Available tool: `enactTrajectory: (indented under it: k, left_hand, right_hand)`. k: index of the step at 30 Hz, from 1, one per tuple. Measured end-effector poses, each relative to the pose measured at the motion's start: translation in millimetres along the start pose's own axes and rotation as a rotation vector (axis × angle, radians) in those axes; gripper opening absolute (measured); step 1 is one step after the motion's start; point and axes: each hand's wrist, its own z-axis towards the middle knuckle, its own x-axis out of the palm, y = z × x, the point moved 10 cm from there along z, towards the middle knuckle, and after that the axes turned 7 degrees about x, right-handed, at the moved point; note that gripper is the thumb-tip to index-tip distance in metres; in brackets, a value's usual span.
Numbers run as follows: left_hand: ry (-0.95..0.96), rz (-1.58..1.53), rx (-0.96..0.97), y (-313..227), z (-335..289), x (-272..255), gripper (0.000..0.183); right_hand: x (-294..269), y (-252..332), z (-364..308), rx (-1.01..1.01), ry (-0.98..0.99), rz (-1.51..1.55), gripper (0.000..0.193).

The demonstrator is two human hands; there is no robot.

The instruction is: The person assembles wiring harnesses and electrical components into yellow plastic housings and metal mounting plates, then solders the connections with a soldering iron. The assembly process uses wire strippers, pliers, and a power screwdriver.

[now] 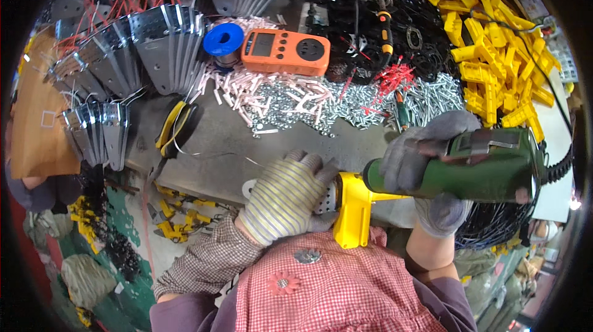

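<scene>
My left hand (284, 196), in a striped work glove, curls over a shiny metal piece with small holes (327, 199) near the table's front edge. Against that piece stands a yellow plastic bracket (354, 214), one arm of it reaching right. In a grey glove, my right hand (411, 159) grips a dark green power screwdriver (488, 168) lying level. Its nose points left and is close to the top of the bracket; whether a bit touches a screw is hidden. The palm side of my left hand and how the metal and plastic pieces join cannot be seen.
An orange multimeter (287, 52) and blue wire spool (223, 40) stand behind piles of pale tubes and silvery screws (432, 103). Bent metal plates (164, 48) rise at left, yellow plastic parts (494, 54) at right. A coiled black cord (559, 168) trails from the screwdriver.
</scene>
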Motion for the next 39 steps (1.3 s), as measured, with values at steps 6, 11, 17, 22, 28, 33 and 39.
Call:
enactTrajectory:
  k: [6, 11, 17, 22, 28, 33, 39]
  left_hand:
    - [0.064, 0.012, -0.001, 0.8, 10.9, 2.8, 0.091]
    - [-0.182, -0.068, -0.007, 15.4, 6.7, -31.6, 0.066]
    - [-0.040, 0.746, 0.373, -3.3, 72.7, -19.2, 0.011]
    - [0.110, 0.873, 0.463, -20.3, 85.8, 4.1, 0.011]
    - [0.060, 0.737, 0.475, -17.2, 92.4, -0.3, 0.011]
    - [-0.342, 0.172, 0.151, -0.9, 29.0, -53.9, 0.016]
    - [-0.468, -0.036, -0.015, 2.2, -17.0, -23.2, 0.022]
  right_hand:
    - [-32.7, 15.7, -29.5, 0.157, -0.579, -0.005, 0.075]
    - [-89.3, 54.7, -45.3, -0.198, -0.518, 0.504, 0.057]
    - [-163.0, 1.5, -168.8, -0.275, -0.856, 0.894, 0.048]
    - [-149.4, -23.5, -184.4, -0.272, -0.975, 0.860, 0.047]
    - [-146.7, -33.3, -183.7, -0.254, -0.980, 0.831, 0.045]
    - [-141.0, -41.8, -173.5, -0.239, -0.953, 0.863, 0.046]
    - [-140.6, -48.5, -161.2, -0.185, -0.966, 0.953, 0.043]
